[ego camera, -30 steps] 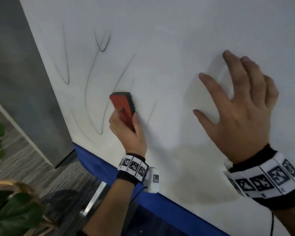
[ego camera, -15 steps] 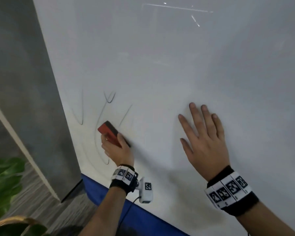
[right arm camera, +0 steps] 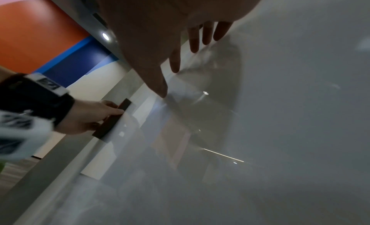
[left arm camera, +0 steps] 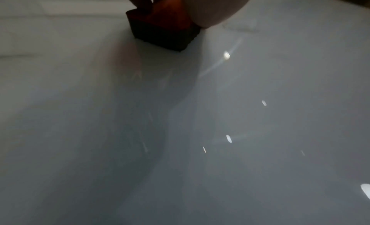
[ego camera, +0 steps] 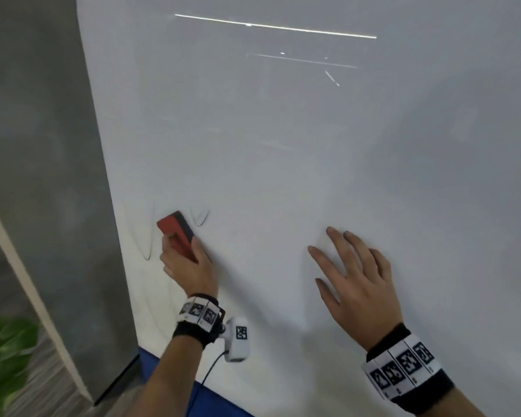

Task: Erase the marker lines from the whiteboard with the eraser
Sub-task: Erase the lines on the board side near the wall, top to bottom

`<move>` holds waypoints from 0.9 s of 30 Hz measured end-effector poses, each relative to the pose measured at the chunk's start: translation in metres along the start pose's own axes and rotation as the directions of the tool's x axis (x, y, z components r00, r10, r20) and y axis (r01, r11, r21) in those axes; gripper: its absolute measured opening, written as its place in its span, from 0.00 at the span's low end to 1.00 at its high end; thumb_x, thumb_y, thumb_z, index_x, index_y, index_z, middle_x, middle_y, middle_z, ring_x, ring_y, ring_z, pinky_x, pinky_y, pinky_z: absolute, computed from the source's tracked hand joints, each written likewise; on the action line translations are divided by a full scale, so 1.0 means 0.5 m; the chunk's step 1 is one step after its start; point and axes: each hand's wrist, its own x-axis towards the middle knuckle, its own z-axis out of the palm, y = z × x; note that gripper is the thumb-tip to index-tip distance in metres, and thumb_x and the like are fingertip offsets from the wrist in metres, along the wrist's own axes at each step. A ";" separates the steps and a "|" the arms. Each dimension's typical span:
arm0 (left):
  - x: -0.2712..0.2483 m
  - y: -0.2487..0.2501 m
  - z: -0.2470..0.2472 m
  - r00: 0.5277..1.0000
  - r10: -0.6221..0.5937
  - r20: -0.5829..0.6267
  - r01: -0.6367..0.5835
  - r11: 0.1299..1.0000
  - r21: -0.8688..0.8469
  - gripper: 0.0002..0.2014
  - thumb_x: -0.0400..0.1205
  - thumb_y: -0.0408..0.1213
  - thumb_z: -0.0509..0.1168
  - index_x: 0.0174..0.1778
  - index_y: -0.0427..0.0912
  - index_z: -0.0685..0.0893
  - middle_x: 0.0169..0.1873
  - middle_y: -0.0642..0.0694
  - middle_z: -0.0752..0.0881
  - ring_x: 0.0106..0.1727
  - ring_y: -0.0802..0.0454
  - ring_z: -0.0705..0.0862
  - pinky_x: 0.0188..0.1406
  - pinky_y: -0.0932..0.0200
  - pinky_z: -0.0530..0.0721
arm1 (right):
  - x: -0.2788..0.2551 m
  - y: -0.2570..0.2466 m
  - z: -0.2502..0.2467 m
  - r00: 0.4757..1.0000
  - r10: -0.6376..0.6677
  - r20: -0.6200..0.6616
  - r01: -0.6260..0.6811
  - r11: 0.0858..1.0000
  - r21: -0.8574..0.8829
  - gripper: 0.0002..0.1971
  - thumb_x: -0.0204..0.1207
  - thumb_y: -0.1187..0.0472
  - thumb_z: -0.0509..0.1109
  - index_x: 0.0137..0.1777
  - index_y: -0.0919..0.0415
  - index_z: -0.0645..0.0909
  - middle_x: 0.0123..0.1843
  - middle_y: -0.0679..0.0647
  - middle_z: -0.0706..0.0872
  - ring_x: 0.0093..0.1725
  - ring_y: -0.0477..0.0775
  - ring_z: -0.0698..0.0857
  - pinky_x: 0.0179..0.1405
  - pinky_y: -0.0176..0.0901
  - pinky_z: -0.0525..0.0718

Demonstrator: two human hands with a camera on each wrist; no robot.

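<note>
The whiteboard fills most of the head view. My left hand grips a red eraser with a black felt face and presses it on the board near its lower left. Thin dark marker lines curve left of the eraser, and a small V-shaped mark sits just right of it. In the left wrist view the eraser lies flat on the board under my fingers. My right hand rests flat on the board with fingers spread, well right of the eraser.
A grey wall panel borders the board on the left. A blue strip runs below the board's bottom edge. Green plant leaves show at the lower left. Ceiling light reflections streak the upper board.
The left hand has moved the eraser up and left across the marker lines, and several lines have gone. The head view has pulled back and tilted up. The right hand stays flat on the board.
</note>
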 end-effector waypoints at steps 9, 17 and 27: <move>-0.089 0.002 -0.026 0.690 0.577 0.437 -0.642 0.767 0.003 0.19 0.86 0.51 0.63 0.69 0.50 0.73 0.68 0.44 0.73 0.66 0.44 0.74 0.68 0.50 0.78 | 0.048 -0.023 0.013 0.999 -0.029 -0.016 0.030 0.999 0.035 0.24 0.75 0.57 0.77 0.72 0.52 0.84 0.83 0.60 0.73 0.79 0.67 0.75 0.76 0.63 0.72; 0.091 0.077 -0.006 0.980 0.189 0.063 -0.192 0.981 0.031 0.27 0.85 0.50 0.62 0.78 0.41 0.71 0.66 0.36 0.77 0.65 0.36 0.75 0.70 0.49 0.70 | 0.096 -0.066 -0.006 0.999 0.045 0.020 -0.046 0.996 0.071 0.28 0.73 0.60 0.77 0.76 0.56 0.81 0.85 0.63 0.69 0.83 0.69 0.69 0.82 0.66 0.66; 0.239 -0.009 -0.084 0.883 0.405 0.237 -0.440 0.890 0.117 0.23 0.84 0.45 0.67 0.74 0.41 0.74 0.67 0.35 0.77 0.64 0.36 0.77 0.67 0.45 0.75 | 0.216 -0.162 0.022 0.994 0.021 0.105 -0.022 1.000 0.011 0.38 0.68 0.59 0.81 0.80 0.54 0.76 0.90 0.63 0.57 0.88 0.73 0.55 0.86 0.72 0.54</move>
